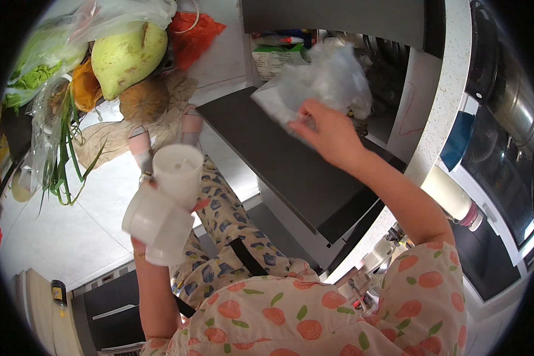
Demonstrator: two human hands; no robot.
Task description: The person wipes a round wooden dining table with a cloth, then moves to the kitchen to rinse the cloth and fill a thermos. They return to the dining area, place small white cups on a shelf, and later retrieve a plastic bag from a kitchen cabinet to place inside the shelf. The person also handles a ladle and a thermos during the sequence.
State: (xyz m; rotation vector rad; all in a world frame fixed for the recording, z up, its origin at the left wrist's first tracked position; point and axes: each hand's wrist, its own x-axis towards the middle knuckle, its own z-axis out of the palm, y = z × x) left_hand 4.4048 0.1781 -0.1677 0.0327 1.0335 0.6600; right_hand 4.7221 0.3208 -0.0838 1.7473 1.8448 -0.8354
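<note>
My left hand [200, 205], mostly hidden behind what it carries, grips translucent white plastic containers. One round container [178, 171] points up, with a small mark in the middle of its end. Against it leans a tilted stack of similar containers [158, 222]. Over the dark cabinet door [289, 155], my right hand [329, 131] pinches a crumpled translucent plastic bag [333, 80]. The bag is blurred and reaches to the opening of the cabinet.
Inside the cabinet sits a green and white packet [280, 60]. A speckled countertop edge [445, 89] runs along the right. At left on the floor are a large pale green gourd [131, 55], a brown pumpkin [143, 100], green onions [66, 147] and a red plastic bag [196, 38].
</note>
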